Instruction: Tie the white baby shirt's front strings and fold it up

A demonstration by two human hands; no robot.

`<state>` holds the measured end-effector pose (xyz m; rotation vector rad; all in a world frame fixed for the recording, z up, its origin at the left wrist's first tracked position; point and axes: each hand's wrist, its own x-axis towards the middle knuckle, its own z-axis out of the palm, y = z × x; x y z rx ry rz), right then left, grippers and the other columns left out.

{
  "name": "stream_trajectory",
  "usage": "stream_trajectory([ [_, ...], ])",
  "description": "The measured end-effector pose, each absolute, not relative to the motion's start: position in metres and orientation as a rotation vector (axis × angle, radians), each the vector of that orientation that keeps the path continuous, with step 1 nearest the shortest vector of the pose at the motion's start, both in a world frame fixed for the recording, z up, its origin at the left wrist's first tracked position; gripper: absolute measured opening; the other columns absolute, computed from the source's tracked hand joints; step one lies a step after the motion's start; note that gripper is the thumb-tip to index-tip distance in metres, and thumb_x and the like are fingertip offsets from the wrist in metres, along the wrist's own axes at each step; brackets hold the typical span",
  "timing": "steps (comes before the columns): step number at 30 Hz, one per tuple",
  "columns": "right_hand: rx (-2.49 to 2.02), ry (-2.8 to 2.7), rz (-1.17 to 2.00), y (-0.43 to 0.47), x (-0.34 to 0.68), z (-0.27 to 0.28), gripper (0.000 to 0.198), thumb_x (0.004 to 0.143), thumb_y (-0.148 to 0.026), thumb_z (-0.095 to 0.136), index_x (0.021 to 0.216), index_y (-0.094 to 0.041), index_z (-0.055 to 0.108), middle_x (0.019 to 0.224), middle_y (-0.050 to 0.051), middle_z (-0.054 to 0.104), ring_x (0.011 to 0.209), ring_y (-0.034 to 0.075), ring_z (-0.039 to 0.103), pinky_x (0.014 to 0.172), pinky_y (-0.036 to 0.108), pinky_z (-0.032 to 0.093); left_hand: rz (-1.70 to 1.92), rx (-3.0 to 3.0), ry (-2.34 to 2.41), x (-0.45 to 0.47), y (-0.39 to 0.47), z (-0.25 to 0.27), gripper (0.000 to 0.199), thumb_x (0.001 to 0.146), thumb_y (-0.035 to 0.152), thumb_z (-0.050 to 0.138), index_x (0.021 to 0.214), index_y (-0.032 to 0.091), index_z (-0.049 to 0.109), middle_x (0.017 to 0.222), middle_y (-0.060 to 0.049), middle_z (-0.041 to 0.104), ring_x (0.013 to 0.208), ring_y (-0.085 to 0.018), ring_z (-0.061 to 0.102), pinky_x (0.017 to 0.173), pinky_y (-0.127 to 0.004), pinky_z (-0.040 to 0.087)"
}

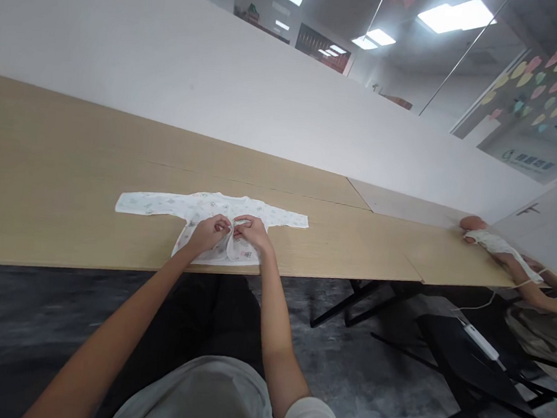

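A small white baby shirt (202, 210) with a pale print lies spread on the wooden table, both long sleeves stretched out sideways. Its lower edge reaches close to the table's front edge. At the middle of its front opening, my left hand (209, 233) pinches the left side of the cloth. Just to the right, my right hand (252, 231) has its fingers closed on the other side of the opening, slightly lifting it. The two hands nearly meet, and what lies between the fingertips is too small to make out.
The long wooden table (59, 144) runs along a white wall (173, 69) with glass above it. At the far right, another person's arms (549, 302) are beside a doll (493, 243) in white clothing. A black folding chair (472, 365) holding a white power strip (481, 341) stands below.
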<state>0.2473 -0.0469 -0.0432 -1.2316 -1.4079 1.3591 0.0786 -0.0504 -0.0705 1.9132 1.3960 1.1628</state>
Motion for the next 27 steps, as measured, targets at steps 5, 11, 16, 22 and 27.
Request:
stream_trajectory([
  [5,-1.182,-1.427,1.365,-0.045,0.246,-0.049,0.029,0.071,0.000,0.067,0.095,-0.016,0.066,0.064,-0.006,0.067,0.057,0.009,0.065,0.063,0.021,0.057,1.165,1.905,1.372,0.077,-0.049,-0.072,0.027,0.070,0.044,0.058,0.084,0.022,0.064,0.081,-0.005,0.073,0.078,-0.023,0.066,0.075,-0.033,0.051],
  [11,-1.238,-1.456,1.304,-0.046,0.244,-0.049,0.029,0.069,-0.002,0.068,0.094,-0.017,0.067,0.064,-0.006,0.067,0.054,0.009,0.062,0.060,0.020,0.055,1.161,1.900,1.421,0.077,-0.051,-0.070,0.024,0.068,0.042,0.056,0.081,0.023,0.064,0.080,-0.003,0.075,0.081,-0.022,0.069,0.076,-0.030,0.052],
  [16,-1.286,-1.579,1.151,-0.046,0.242,-0.049,0.030,0.068,-0.005,0.069,0.095,-0.018,0.069,0.066,-0.006,0.066,0.056,0.009,0.061,0.063,0.021,0.054,1.137,1.911,1.460,0.077,-0.053,-0.068,0.022,0.069,0.039,0.055,0.079,0.023,0.064,0.078,-0.003,0.075,0.077,-0.022,0.070,0.075,-0.030,0.052],
  [22,-1.244,-1.645,1.057,-0.044,0.241,-0.051,0.042,0.065,-0.004,0.066,0.104,-0.020,0.070,0.076,-0.005,0.067,0.069,0.010,0.064,0.071,0.022,0.054,1.105,1.896,1.489,0.077,-0.056,-0.065,0.023,0.069,0.037,0.055,0.083,0.023,0.066,0.076,-0.002,0.075,0.075,-0.022,0.070,0.074,-0.030,0.052],
  [27,-1.187,-1.604,1.064,-0.038,0.240,-0.057,0.047,0.063,-0.007,0.068,0.108,-0.019,0.068,0.080,-0.005,0.064,0.065,0.008,0.060,0.067,0.019,0.052,1.164,1.904,1.497,0.079,-0.059,-0.061,0.034,0.071,0.043,0.056,0.094,0.021,0.066,0.081,-0.004,0.075,0.073,-0.021,0.065,0.073,-0.031,0.050],
])
